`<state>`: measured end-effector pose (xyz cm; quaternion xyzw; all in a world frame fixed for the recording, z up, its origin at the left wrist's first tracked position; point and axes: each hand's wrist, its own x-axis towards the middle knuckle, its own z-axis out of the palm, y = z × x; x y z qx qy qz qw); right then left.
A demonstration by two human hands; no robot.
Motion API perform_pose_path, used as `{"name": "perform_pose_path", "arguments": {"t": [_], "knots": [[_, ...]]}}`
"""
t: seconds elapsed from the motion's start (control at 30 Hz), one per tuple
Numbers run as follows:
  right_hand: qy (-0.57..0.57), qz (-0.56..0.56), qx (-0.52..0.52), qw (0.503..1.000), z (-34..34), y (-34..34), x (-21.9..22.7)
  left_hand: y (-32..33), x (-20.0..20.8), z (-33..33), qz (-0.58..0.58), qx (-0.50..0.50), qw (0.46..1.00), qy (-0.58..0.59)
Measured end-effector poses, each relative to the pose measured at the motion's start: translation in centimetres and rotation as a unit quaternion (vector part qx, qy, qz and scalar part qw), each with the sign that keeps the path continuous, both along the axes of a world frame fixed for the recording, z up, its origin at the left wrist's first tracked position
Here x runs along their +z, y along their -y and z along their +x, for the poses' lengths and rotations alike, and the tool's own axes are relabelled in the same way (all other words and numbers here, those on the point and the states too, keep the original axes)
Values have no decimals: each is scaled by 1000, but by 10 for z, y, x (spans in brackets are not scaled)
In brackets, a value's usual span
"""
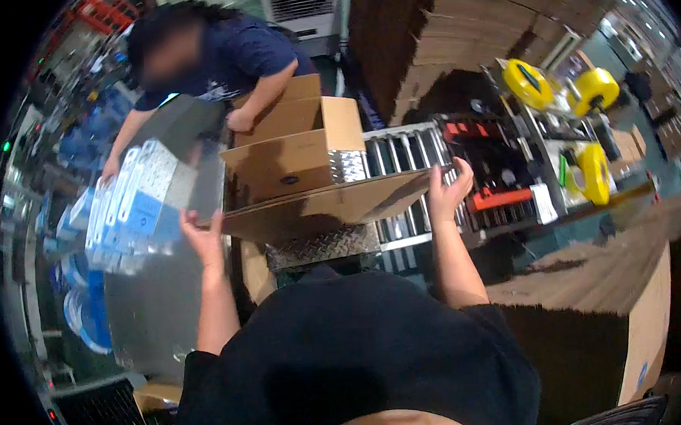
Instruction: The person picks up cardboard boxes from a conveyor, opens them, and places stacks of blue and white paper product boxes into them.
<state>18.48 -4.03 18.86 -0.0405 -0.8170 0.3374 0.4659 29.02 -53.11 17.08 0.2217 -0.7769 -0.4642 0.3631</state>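
A folded-flat cardboard carton (332, 205) spans the space in front of my chest, its long edge running from left to right. My left hand (204, 231) grips its left end between thumb and fingers. At the other end my right hand (448, 193) is closed on the right corner. Just beyond it stands an open cardboard box (278, 169) with its flaps up, its right flap spread outward over the rollers. Part of that box is hidden by the flat carton.
Across from me a person (243, 57) rests one hand on the open box and another by blue-and-white packages (138, 199) on a grey table (153, 304). A roller conveyor (403, 153) runs right, toward a red-and-black machine (497, 194) and yellow tape rolls (593, 173). Cardboard stacks (478, 37) rise behind.
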Motion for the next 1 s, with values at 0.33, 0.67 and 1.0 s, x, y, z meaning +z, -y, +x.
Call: {"name": "perform_pose_path", "arguments": {"t": [0.33, 0.67, 1.0], "knots": [[-59, 308, 378, 871, 29, 20, -2, -54, 18, -26, 196, 48, 979, -8], [33, 192, 625, 756, -5, 48, 55, -93, 101, 27, 58, -255, 943, 205], [89, 348, 609, 707, -33, 58, 19, -175, 73, -57, -230, -596, 539, 550]]}}
